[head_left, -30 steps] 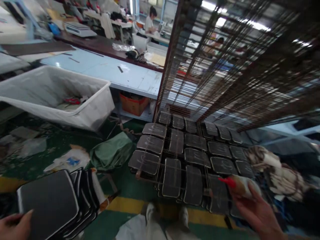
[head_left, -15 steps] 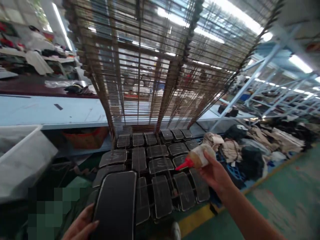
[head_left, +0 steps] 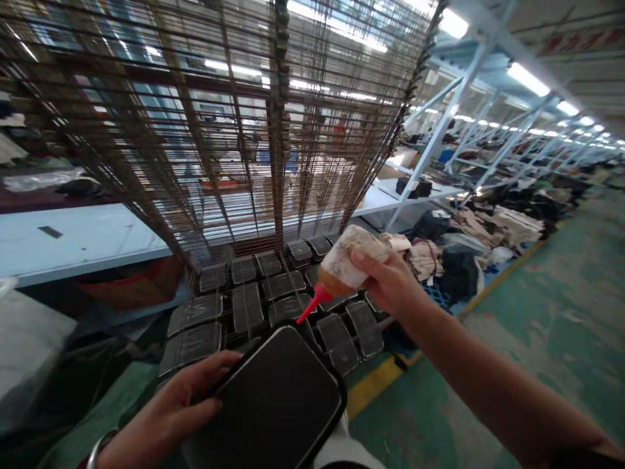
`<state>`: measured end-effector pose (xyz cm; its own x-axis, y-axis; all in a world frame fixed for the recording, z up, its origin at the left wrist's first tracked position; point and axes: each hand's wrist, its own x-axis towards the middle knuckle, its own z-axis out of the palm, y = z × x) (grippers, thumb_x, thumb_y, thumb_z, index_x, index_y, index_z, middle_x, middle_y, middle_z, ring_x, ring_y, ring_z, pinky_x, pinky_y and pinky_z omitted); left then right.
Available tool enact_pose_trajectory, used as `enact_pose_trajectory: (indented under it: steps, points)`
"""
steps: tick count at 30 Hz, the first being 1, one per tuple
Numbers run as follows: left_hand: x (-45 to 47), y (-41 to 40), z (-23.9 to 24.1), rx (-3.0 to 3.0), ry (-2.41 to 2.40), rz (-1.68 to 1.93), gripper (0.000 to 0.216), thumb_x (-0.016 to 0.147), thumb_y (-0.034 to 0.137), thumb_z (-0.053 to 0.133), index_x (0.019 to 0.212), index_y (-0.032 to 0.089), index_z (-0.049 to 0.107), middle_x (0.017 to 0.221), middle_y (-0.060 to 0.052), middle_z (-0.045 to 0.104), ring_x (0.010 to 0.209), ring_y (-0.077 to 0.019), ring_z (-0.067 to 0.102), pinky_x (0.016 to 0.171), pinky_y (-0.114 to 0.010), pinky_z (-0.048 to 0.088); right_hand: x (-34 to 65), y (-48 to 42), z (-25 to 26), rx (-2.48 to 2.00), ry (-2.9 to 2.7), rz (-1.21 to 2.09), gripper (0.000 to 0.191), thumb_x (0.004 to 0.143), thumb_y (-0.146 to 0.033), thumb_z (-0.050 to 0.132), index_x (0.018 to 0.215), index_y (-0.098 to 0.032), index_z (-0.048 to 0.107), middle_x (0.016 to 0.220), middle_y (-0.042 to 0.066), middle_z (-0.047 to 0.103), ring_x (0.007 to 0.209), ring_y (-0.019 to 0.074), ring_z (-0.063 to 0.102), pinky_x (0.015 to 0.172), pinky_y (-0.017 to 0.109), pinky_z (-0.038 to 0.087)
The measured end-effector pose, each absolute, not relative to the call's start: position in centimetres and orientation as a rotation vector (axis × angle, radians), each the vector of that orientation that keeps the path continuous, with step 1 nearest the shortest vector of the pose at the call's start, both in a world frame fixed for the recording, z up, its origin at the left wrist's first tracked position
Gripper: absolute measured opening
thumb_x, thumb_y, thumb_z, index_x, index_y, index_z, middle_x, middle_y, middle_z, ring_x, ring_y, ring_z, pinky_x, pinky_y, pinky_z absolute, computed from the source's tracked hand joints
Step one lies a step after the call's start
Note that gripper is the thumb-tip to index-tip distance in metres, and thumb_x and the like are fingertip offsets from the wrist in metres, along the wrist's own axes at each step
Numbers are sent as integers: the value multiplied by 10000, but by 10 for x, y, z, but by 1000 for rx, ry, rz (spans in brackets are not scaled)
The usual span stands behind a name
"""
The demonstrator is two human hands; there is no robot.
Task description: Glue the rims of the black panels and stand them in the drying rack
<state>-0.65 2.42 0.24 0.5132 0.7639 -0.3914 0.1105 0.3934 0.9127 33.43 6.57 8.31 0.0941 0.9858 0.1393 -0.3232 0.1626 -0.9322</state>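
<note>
My right hand (head_left: 385, 277) is closed around a stained glue bottle (head_left: 354, 257) with a red nozzle. The bottle tilts downward, its tip at the far edge of a dark rectangular panel with rounded corners (head_left: 278, 404). Whether the tip touches the panel I cannot tell. My left hand (head_left: 180, 404) grips the panel's left side, thumb on the top face and the fingers along the edge. Behind it, similar dark panels with pale outlines (head_left: 247, 306) lie in rows on a rack.
A raised stack of wire mesh racks (head_left: 234, 130) leans up behind the panels. At left are a light blue table (head_left: 88, 241) and a white container (head_left: 29, 352). Heaped cloth pieces (head_left: 430, 257) lie to the right, beside a green floor (head_left: 527, 326) with a yellow line.
The glue bottle has moved left and its nozzle has come to the panel's edge. The panel has turned and shifted right in my left hand. The view has swung right.
</note>
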Motion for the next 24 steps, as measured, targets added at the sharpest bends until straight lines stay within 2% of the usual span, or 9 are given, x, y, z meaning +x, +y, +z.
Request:
enact_pose_trajectory:
  steps: [5, 12, 20, 24]
  points:
    - [-4, 21, 0, 1116, 982, 485, 434, 774, 250, 700, 1205, 290, 690, 1221, -58, 732, 1147, -341, 646, 989, -456, 498, 338, 66, 75, -862, -1012, 1232, 274, 711, -355, 850, 882, -215, 688, 784, -10, 656, 632, 132, 573, 537, 239, 477]
    - [4, 22, 16, 1127, 903, 405, 457, 772, 164, 666, 1211, 289, 699, 1216, -47, 735, 1119, -319, 662, 948, -410, 530, 339, 67, 71, -907, -1032, 1258, 307, 709, -381, 843, 909, -207, 689, 805, 1, 661, 677, 151, 599, 601, 275, 512]
    - [5, 20, 21, 1140, 951, 422, 424, 737, 168, 668, 1128, 317, 743, 1199, -21, 745, 1138, -329, 651, 967, -429, 524, 334, 67, 69, -916, -1046, 1285, 324, 691, -372, 850, 897, -206, 663, 769, -10, 643, 593, 131, 551, 480, 243, 441]
    - [3, 20, 22, 1162, 946, 431, 406, 748, 197, 679, 1127, 328, 741, 1180, -17, 752, 1131, -332, 654, 963, -431, 528, 331, 66, 69, -918, -1034, 1299, 340, 679, -367, 858, 901, -198, 664, 758, -9, 646, 603, 132, 562, 514, 248, 470]
